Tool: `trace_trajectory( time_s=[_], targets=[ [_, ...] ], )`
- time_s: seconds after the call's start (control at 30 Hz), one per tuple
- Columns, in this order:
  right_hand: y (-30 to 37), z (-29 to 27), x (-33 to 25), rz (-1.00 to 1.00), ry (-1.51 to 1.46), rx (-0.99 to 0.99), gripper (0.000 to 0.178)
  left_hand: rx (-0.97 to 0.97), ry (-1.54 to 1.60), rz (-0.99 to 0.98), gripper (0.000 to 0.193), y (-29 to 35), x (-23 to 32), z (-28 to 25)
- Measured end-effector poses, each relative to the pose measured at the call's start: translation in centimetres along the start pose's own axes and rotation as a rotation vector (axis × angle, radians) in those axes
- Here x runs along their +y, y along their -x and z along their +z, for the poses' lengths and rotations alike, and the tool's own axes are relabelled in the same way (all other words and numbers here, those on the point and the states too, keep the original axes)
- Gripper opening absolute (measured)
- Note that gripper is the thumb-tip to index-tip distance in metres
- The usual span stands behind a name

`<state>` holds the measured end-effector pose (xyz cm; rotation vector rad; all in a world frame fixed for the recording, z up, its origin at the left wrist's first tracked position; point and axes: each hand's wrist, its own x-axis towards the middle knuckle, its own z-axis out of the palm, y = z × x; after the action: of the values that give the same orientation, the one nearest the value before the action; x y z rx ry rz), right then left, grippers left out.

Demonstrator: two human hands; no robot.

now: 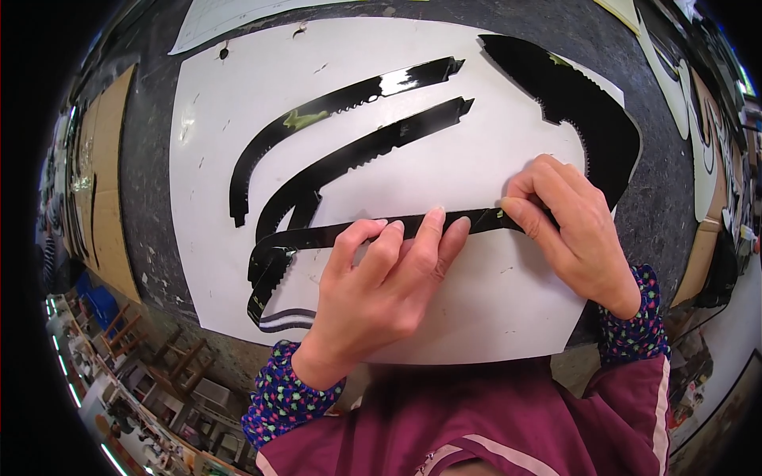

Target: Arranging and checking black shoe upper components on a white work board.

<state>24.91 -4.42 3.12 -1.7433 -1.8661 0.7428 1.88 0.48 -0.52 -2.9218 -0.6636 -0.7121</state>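
Note:
A long, narrow, glossy black strip (317, 236) runs across the near part of a white sheet (476, 293). My left hand (379, 289) rests over its middle with the fingers spread, fingertips pressing on the strip. At the strip's right end my right hand (573, 230) pinches the edge between thumb and fingers. The strip's left end meets a curved, notched black piece (270, 270) near the sheet's left side. A wide curved black piece (591, 119) with a notched inner edge lies beyond my right hand. My right fingers partly hide where the two come together.
Two curved black strips, an upper one (341, 99) and a lower one (365, 151), lie on the sheet's far half. The sheet sits on a dark, scuffed table (147, 198). Cardboard (107, 190) is at the left; white cut shapes (702, 159) are at the right.

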Motion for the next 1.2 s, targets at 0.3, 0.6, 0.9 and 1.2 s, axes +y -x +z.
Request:
trace_trajectory(
  time_s=[0.3, 0.6, 0.9, 1.2],
  targets=[
    [0.0, 0.2, 0.1, -0.022, 0.022, 0.015, 0.006, -0.022, -0.024, 0.015, 0.036, 0.0, 0.0, -0.2],
    [-0.1, 0.2, 0.0, -0.013, 0.032, 0.017, 0.007, 0.038, -0.163, -0.042, 0.034, -0.8, 1.6, 0.7],
    [0.5, 0.9, -0.3, -0.107, 0.139, 0.102, 0.011, -0.202, -0.224, -0.107, 0.048, -1.7, 3.2, -0.4],
    [2.0, 2.1, 1.3, -0.215, 0.353, 0.208, 0.036, -0.161, 0.124, -0.232, 0.046, -0.4, 1.4, -1.7]
  ],
)
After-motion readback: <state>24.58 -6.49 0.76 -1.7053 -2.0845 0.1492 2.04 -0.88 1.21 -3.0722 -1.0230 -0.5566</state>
